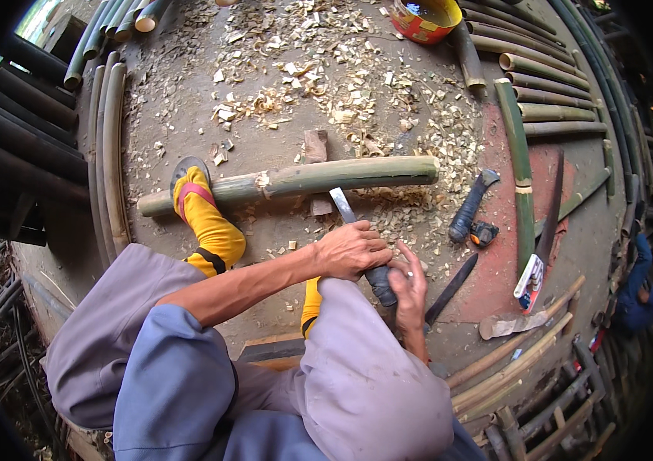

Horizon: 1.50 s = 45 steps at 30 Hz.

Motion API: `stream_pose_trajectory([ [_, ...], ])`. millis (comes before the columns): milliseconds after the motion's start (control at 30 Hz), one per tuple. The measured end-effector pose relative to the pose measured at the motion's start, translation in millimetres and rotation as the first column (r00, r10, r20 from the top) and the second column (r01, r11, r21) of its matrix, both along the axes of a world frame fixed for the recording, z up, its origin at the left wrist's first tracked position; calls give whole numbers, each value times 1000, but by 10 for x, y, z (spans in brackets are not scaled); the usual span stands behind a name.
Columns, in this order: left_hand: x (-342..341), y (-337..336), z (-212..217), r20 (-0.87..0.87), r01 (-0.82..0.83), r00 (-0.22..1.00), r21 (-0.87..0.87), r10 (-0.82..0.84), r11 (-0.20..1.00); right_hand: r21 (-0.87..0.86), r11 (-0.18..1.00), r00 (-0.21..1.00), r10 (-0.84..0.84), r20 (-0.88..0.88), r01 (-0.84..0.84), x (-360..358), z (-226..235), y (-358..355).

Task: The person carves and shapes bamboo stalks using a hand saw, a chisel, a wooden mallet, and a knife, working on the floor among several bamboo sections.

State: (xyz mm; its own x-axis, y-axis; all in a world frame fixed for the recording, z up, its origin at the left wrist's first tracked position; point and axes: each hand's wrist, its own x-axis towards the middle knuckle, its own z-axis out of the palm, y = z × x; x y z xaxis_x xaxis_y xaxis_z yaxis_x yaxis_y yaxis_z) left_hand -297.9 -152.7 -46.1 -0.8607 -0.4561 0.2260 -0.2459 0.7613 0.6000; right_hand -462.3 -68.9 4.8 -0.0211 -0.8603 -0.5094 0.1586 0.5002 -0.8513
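Note:
My left hand point(353, 250) is closed around a chisel, its bare metal blade point(341, 206) pointing up and away from me. The chisel's black-wrapped handle point(381, 287) sticks out on the near side, above my right knee. Beside that handle is my right hand point(409, 292), fingers stretched out and apart; whether it touches the handle is hard to tell. Just beyond the blade tip lies a bamboo pole point(326, 176), resting across a small wooden block point(316, 146). My left foot point(197, 201), in a yellow sock and sandal, presses on the pole's left part.
Right of the pole are a black-wrapped tool point(471, 209), a tape measure point(483, 233), a dark blade point(451, 290) and a long blade point(552, 203). Bamboo poles point(114, 154) flank both sides. Chips point(303, 84) litter the floor near a yellow-red bucket point(425, 23). Another person point(640, 288) is far right.

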Motion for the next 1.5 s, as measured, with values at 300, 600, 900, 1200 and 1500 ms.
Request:
stream_pose_trajectory([
  [300, -237, -387, 194, -128, -177, 972, 167, 200, 970, -69, 973, 811, 142, -567, -219, -54, -170, 16],
  [600, -861, -972, -80, 285, -517, 795, -143, 536, 844, -33, 996, 799, 45, -600, -81, 193, -401, 191],
  [900, -852, -1059, -52, 316, -481, 824, -53, 471, 875, -3, 991, 776, 100, -622, -131, 243, -446, 151],
  [1200, -855, -1159, -51, 306, -457, 869, 196, 389, 867, -13, 998, 823, 49, -566, -68, 314, -600, 232],
  [1500, -889, -1167, -38, 210, -452, 891, 340, 401, 825, -102, 965, 796, 136, -590, -240, 475, -735, -155],
])
